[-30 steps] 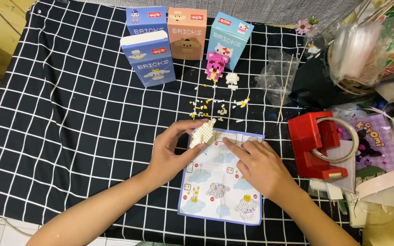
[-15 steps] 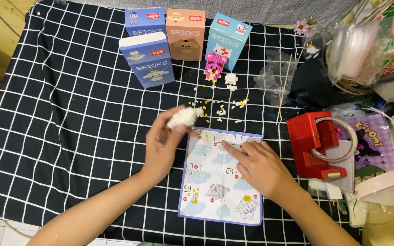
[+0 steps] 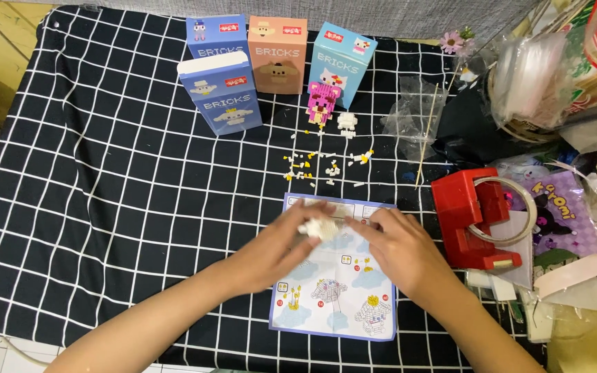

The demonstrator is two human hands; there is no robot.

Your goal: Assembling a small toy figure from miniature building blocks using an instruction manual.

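My left hand (image 3: 274,252) holds a small white brick build (image 3: 318,228) over the top of a light blue instruction sheet (image 3: 336,304). The hand and the build are blurred by motion. My right hand (image 3: 402,252) rests on the sheet just right of the build, its fingertips close to it; whether they touch it is unclear. Several tiny white and yellow loose bricks (image 3: 326,166) are scattered on the black checked cloth (image 3: 105,186) beyond the sheet.
Four brick boxes (image 3: 278,62) stand at the back, with a pink brick figure (image 3: 321,103) and a small white figure (image 3: 347,123) in front. A red tape dispenser (image 3: 475,217) sits to the right, beside clear plastic bags (image 3: 416,114), a thin stick (image 3: 426,135) and clutter.
My left hand carried the white build up off the sheet toward the loose bricks, then brought it back down over the sheet's top. My right hand stayed on the sheet.
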